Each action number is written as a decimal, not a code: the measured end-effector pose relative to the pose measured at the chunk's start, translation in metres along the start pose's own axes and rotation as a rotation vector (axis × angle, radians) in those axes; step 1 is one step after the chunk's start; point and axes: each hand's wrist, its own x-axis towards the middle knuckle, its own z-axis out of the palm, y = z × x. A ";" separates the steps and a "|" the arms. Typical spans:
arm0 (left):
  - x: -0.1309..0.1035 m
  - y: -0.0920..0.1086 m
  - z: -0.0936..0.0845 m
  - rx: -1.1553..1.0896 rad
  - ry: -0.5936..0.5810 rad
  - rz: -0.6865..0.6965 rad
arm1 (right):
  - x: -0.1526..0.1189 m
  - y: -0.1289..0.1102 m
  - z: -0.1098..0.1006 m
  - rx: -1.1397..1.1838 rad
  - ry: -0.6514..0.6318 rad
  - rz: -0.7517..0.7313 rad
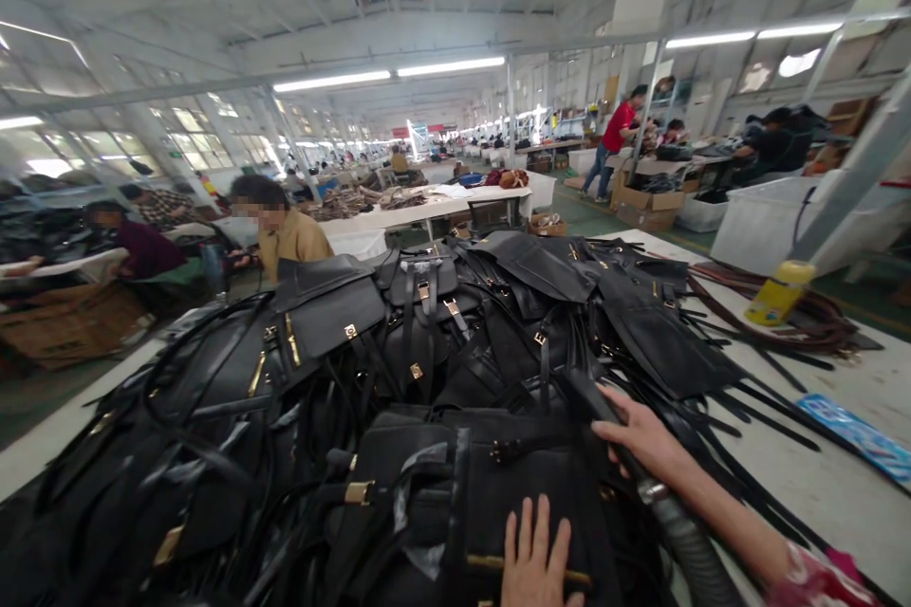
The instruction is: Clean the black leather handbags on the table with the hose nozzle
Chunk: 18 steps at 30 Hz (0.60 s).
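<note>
At nine o'clock, a seated person in a dark red top (146, 248) works beside a brown cardboard box (67, 322). Just right of them, at about ten o'clock, another person in a mustard jacket (291, 242) sits behind the heap.

The heap itself fills the middle of your table (818, 484): a pile of black bags (399, 341) with gold clasps and loose straps spilling out to every side. The nearest black bag (455, 484) lies flat right in front of you at six o'clock, a gold buckle on its left edge and a gold bar near its bottom edge.

Your left hand (535, 558) rests flat on that bag, fingers spread and relaxed, palm down, gripping nothing; its fingertips lie just above the gold bar. Your right hand (637, 436), at about five o'clock, is curled around a black nozzle (590, 398) whose tip points up into the pile; a grey ribbed hose (687, 545) runs back from it along your forearm. The hand holds the nozzle where it meets the hose, touching the right edge of the bag.

Further right, at two o'clock, a yellow bottle (779, 294) lies on a coil of brown straps (811, 313). At three o'clock a blue packet (858, 436) lies flat on the table. Far behind, at one o'clock, a person in a red shirt (618, 137) stands at a bench.
</note>
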 end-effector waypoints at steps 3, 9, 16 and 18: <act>-0.013 0.009 0.010 -0.022 0.067 -0.043 | -0.019 -0.031 0.002 0.042 -0.199 0.007; -0.024 0.030 0.036 -0.042 0.243 -0.214 | -0.016 -0.044 0.072 0.095 -0.581 0.088; -0.033 0.034 0.054 -0.018 0.288 -0.244 | 0.061 -0.037 0.166 0.007 -0.595 0.100; -0.036 0.035 0.059 -0.015 0.317 -0.234 | 0.072 -0.048 0.181 -0.010 -0.565 0.057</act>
